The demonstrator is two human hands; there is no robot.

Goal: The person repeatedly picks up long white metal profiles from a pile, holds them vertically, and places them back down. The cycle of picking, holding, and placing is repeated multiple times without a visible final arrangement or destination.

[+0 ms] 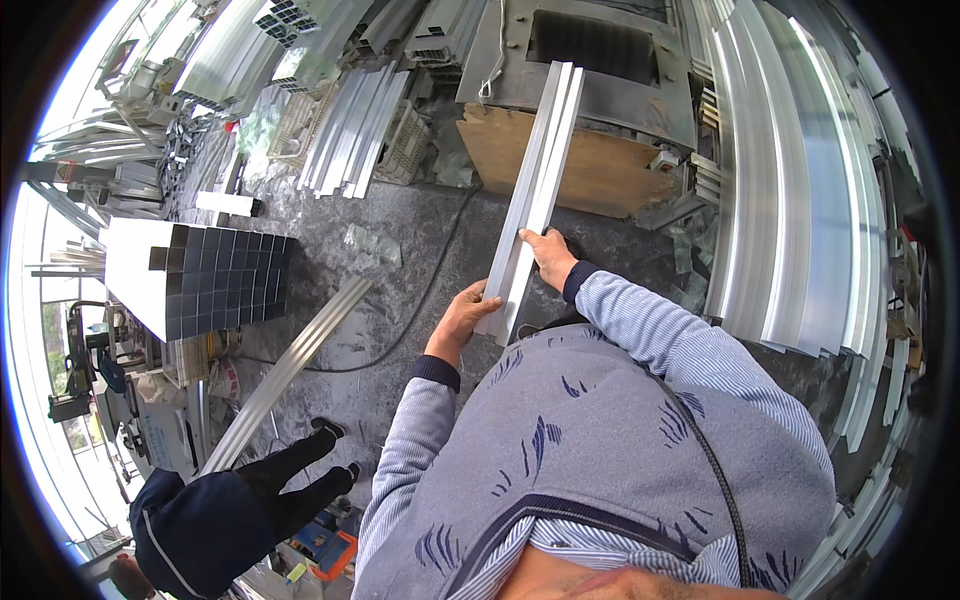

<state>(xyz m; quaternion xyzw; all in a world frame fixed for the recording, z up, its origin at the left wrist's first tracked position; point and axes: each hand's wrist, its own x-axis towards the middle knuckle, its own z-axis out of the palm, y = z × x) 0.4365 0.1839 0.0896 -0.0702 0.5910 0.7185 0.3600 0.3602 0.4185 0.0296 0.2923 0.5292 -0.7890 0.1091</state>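
A long silver aluminium profile point(530, 185), with raised ribs along its length, reaches away from my body. It may be two strips side by side; I cannot tell. My left hand point(463, 318) grips its left edge close to the near end, thumb on top and the other fingers mostly hidden. Slightly farther along, my right hand point(549, 257) is closed around the right edge. The profile's far part lies over a grey metal machine table point(622, 95) with a dark rectangular panel on top.
Brown board point(570, 165) fronts the machine. Long profiles point(790, 180) are stacked at the right. A block of square tubes point(225, 275) stands left. Another person point(215, 525) is at lower left, beside a long profile point(290, 370). A black cable point(425, 300) crosses the floor.
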